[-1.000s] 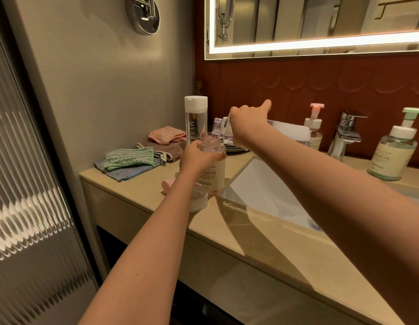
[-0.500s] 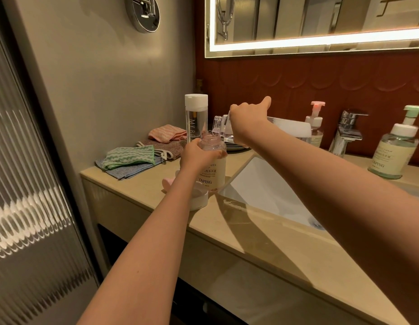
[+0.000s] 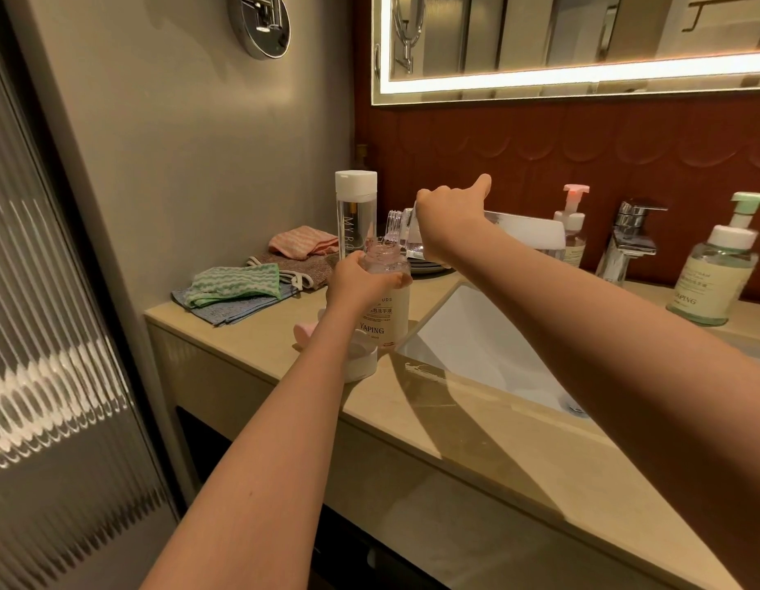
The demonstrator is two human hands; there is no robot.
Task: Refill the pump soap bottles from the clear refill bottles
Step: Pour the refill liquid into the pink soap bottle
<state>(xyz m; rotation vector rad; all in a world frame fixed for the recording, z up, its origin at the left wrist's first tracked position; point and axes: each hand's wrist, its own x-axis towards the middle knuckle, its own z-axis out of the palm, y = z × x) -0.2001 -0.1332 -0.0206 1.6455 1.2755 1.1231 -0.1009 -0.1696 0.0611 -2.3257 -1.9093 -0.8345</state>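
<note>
My left hand [image 3: 361, 278] grips the shoulder of an open YAPING soap bottle [image 3: 384, 317] that stands on the counter at the sink's left corner. Its pump is off: the pump head [image 3: 361, 359], white and pink, lies on the counter beside my left wrist. My right hand [image 3: 444, 219] holds a clear refill bottle [image 3: 527, 229] tipped almost level, its threaded mouth [image 3: 394, 223] just above the open neck. A second clear refill bottle [image 3: 355, 206] with a white cap stands upright behind.
A white sink [image 3: 476, 347] is set into the beige counter [image 3: 518, 445], with a chrome faucet [image 3: 625, 244] behind it. A pink-pump bottle [image 3: 574, 232] and a green-pump bottle [image 3: 718, 274] stand by the back wall. Folded cloths [image 3: 238, 287] lie at the left.
</note>
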